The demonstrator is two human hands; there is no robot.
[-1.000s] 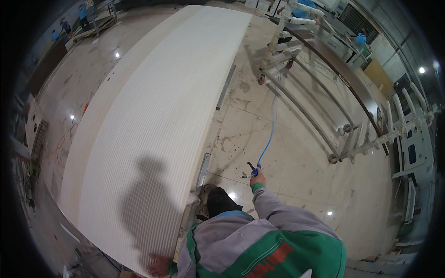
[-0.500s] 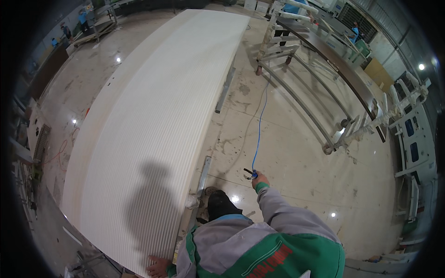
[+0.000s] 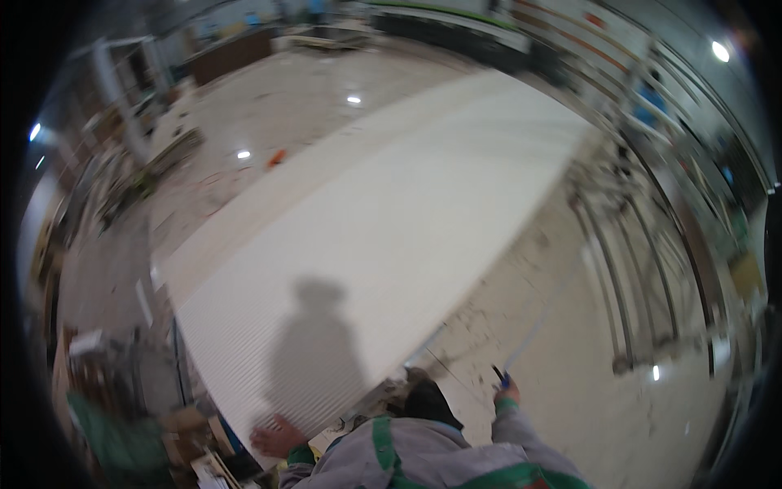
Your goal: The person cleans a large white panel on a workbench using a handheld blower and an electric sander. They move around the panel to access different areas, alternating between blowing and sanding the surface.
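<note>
Swung round since the earlier frame, the whole view now sets the long white ribbed panel (image 3: 407, 220) on a broader diagonal, its far end toward 1 o'clock and its near corner toward 7; the metal rack (image 3: 626, 281) has slid out toward 3 o'clock. Meanwhile the left hand (image 3: 279, 438) stays on the panel and the right hand (image 3: 506, 393) keeps hold of the blue tool (image 3: 504, 380).

Largest concern, as I judge it, is the panel: weight leaned on that near corner could tip or slide it, should its support stop short of the end; what carries it is mostly hidden. Next, the thin hose (image 3: 521, 341) runs off across the floor (image 3: 570, 403) toward 1 o'clock, and a sharp tug could snag it near the rack; blur hides its far end. Last, the tool's dark tip could nick the panel's edge if the right arm swung carelessly toward 9 o'clock.

Relative to the fingers, the panel lies directly beneath those of the left hand, touching; they look spread apart, pointing toward 10 o'clock. Whether the thumb hooks the edge I cannot tell. Toward 3 o'clock from there, clear of the panel, the right hand's fingers are wrapped around the tool, its tip toward 11 o'clock.
</note>
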